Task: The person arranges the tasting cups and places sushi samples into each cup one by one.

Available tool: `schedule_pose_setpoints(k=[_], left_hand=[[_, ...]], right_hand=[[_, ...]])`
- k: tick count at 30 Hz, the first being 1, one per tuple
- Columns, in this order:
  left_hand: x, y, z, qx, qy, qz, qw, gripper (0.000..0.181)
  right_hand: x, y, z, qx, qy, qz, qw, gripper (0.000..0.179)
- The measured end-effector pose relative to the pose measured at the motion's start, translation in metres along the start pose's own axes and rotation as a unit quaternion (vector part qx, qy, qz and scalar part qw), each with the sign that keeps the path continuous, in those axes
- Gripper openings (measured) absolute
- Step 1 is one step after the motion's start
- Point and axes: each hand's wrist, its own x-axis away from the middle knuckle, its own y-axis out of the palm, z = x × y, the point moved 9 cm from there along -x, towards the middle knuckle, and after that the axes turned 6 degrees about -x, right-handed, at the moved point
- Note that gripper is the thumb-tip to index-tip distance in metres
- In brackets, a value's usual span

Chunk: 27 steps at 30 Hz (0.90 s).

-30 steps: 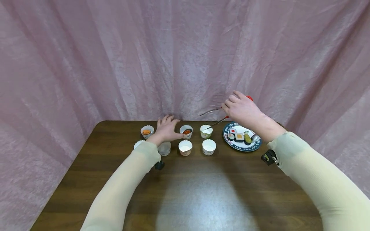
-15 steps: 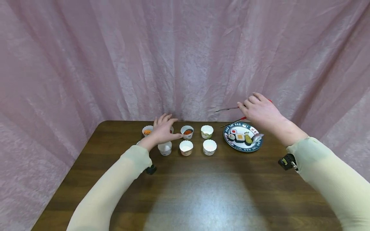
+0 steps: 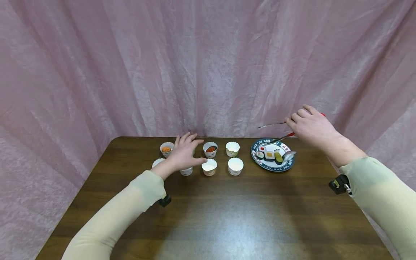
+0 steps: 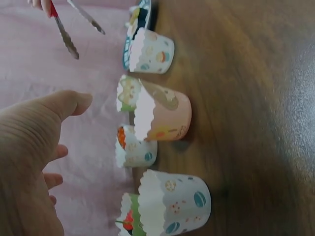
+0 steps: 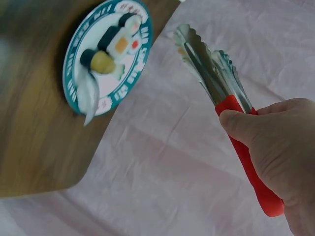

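Note:
My right hand [image 3: 310, 124] grips tongs [image 5: 216, 73] by their red handles; the metal arms stand apart with no item visible between them. In the head view the tongs are over the back of a blue-rimmed plate [image 3: 274, 168]. Small sushi-like pieces [image 3: 269, 155] lie on it, along with a silvery fish-like piece [image 3: 288, 156] overhanging its right edge. My left hand [image 3: 183, 155] hovers over paper cups, thumb spread from the fingers, holding nothing. Close to its thumb are a pinkish cup [image 4: 170, 113] and a cup with red contents [image 3: 210, 152].
Paper cups stand in two rows: one with orange contents [image 3: 166, 149], a back right cup [image 3: 232, 153] and a front right cup [image 3: 235, 169] among them. My left hand partly hides others. A pink curtain [image 3: 208, 72] hangs behind the wooden table [image 3: 227, 216].
My right hand has moved right with the tongs, from the back right cup to the plate. My left hand has shifted slightly toward me. The cups stay in place.

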Motion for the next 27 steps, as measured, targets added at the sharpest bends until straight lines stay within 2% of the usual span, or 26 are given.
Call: schedule_pose_setpoints(k=[8,14,19,27], left_hand=[[0.004,-0.001,0.028,-0.002,0.027,-0.01,0.9996,0.077],[0.002,0.001,0.049,-0.003,0.056,-0.013,0.9984,0.075],[-0.013,0.006,0.058,0.01,0.054,-0.02,0.9983,0.076],[-0.049,0.014,0.055,0.024,0.01,-0.031,0.9992,0.079]], right_hand=[[0.029,0.01,0.025,0.012,-0.01,-0.047,0.9988,0.041],[0.041,0.023,0.039,0.019,-0.011,-0.1,0.9947,0.038],[0.039,0.035,0.041,0.014,-0.007,-0.133,0.991,0.033],[0.026,0.051,0.034,0.028,-0.016,-0.141,0.9895,0.02]])
